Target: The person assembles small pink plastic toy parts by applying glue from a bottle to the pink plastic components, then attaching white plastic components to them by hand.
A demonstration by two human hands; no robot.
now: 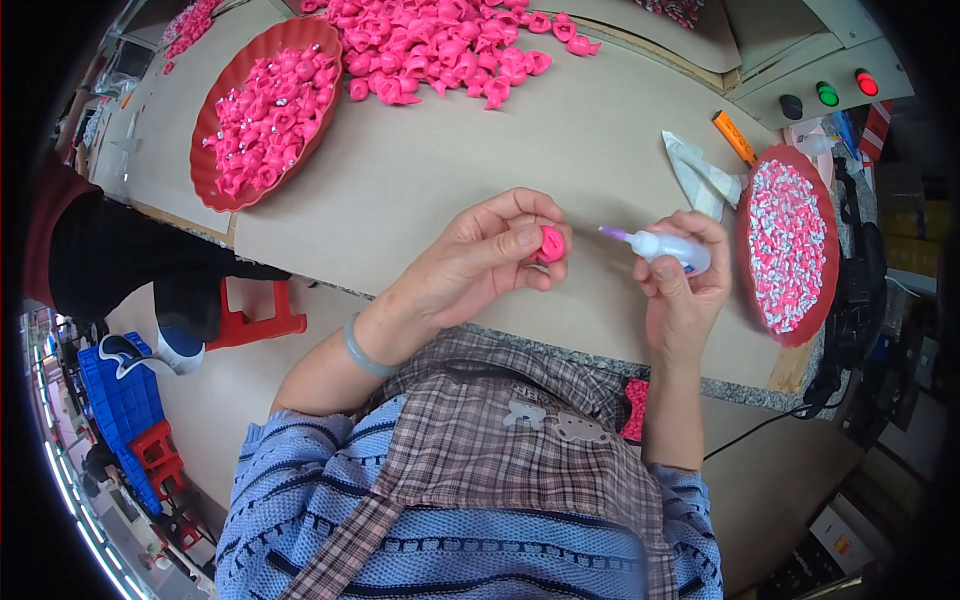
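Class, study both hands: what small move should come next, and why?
Probably bring the purple tip of the bottle to the pink piece: the left hand pinches that piece, while the right hand holds the bottle, tip pointing toward it across a visible gap.

One held bottle (672, 252), two trays (205, 160), three controls (827, 94).

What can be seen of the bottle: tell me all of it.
The bottle is small, whitish and plastic-looking, with a narrow purple nozzle and a blue mark near its base. The right hand holds it aslant above the table. The nozzle points left toward the pink piece, without touching it. The bottle's contents cannot be made out.
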